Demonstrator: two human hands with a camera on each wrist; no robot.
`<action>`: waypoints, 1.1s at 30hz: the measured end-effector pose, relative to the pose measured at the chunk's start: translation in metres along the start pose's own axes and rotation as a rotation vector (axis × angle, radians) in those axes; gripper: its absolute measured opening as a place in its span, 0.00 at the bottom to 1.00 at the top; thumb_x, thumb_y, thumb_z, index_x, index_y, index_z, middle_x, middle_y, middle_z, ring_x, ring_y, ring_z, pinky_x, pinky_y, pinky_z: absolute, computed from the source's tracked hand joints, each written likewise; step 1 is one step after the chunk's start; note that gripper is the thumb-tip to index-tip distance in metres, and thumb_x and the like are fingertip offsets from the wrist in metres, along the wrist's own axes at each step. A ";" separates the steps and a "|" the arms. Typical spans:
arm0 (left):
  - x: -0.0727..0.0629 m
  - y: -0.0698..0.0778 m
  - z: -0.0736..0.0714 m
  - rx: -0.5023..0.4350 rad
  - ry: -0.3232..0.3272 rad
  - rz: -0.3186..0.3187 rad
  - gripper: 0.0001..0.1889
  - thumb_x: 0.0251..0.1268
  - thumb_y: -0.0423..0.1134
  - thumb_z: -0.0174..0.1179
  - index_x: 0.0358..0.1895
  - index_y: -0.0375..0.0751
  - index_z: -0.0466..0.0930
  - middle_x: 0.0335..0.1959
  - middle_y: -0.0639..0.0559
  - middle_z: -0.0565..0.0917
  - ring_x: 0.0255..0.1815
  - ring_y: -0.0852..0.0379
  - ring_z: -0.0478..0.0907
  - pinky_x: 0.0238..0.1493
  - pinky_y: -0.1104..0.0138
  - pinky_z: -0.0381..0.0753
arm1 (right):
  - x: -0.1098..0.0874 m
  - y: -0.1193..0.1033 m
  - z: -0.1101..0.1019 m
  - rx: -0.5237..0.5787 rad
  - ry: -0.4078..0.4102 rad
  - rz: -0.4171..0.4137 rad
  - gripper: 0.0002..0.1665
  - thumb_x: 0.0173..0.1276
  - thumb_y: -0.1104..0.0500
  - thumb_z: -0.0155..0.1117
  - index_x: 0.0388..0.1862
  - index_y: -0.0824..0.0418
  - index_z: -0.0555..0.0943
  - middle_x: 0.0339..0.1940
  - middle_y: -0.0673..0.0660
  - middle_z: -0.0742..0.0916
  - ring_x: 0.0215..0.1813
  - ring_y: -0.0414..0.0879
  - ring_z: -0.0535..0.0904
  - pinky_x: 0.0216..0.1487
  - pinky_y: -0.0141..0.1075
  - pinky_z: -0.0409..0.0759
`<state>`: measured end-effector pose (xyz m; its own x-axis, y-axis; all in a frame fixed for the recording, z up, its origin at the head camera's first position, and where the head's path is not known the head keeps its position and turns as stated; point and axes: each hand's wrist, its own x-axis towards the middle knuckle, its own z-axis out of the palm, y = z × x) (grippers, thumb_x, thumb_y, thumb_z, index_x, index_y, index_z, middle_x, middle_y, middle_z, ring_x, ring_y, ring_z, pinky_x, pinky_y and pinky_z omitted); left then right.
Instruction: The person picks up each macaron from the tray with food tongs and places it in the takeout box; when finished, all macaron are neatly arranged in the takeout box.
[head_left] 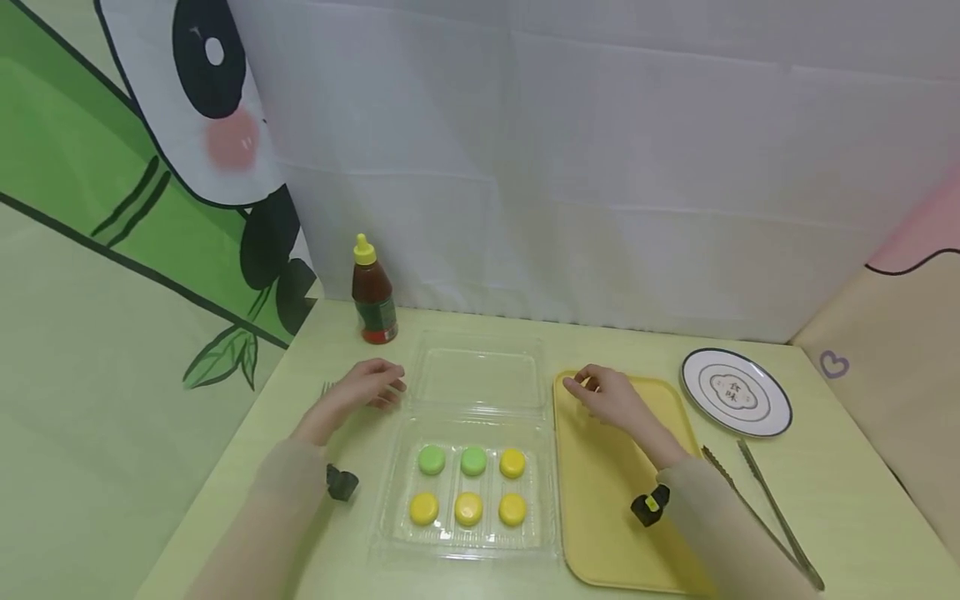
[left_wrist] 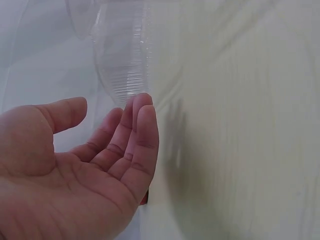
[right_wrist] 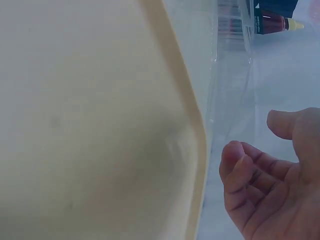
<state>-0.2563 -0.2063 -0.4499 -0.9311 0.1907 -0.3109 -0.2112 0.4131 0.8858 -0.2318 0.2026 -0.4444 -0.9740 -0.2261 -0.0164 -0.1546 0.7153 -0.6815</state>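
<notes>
A clear plastic clamshell box (head_left: 388,523) lies with its lid (head_left: 480,375) folded back on the table. In its base sit green macarons (head_left: 431,460) and yellow macarons (head_left: 468,508), in two rows. Just left of the lid is my left hand (head_left: 366,385), its fingers loosely bent and nothing in them; the left wrist view shows the bare palm (left_wrist: 75,190). My right hand (head_left: 609,398) hovers over the far end of a yellow tray (head_left: 600,517), right of the lid. Its fingers curve loosely, and the right wrist view shows nothing between thumb and fingers (right_wrist: 237,200).
A sauce bottle with a yellow cap (head_left: 373,296) stands at the back left. To the right are a white plate with a dark rim (head_left: 735,392) and metal tongs (head_left: 780,512). Fork tines (head_left: 327,388) peek out behind the left hand. A white cloth (head_left: 600,167) hangs behind the table.
</notes>
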 end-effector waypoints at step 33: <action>0.024 -0.005 0.021 -0.109 0.079 -0.001 0.15 0.79 0.39 0.50 0.54 0.26 0.72 0.38 0.44 0.79 0.30 0.59 0.78 0.34 0.68 0.79 | 0.042 -0.017 0.036 0.097 0.005 0.148 0.17 0.79 0.53 0.53 0.44 0.67 0.79 0.20 0.57 0.79 0.19 0.45 0.69 0.21 0.35 0.68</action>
<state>-0.2717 -0.1852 -0.4685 -0.9505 0.1183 -0.2874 -0.2390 0.3129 0.9192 -0.2640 0.1573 -0.4601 -0.9857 -0.1198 -0.1183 0.0069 0.6734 -0.7393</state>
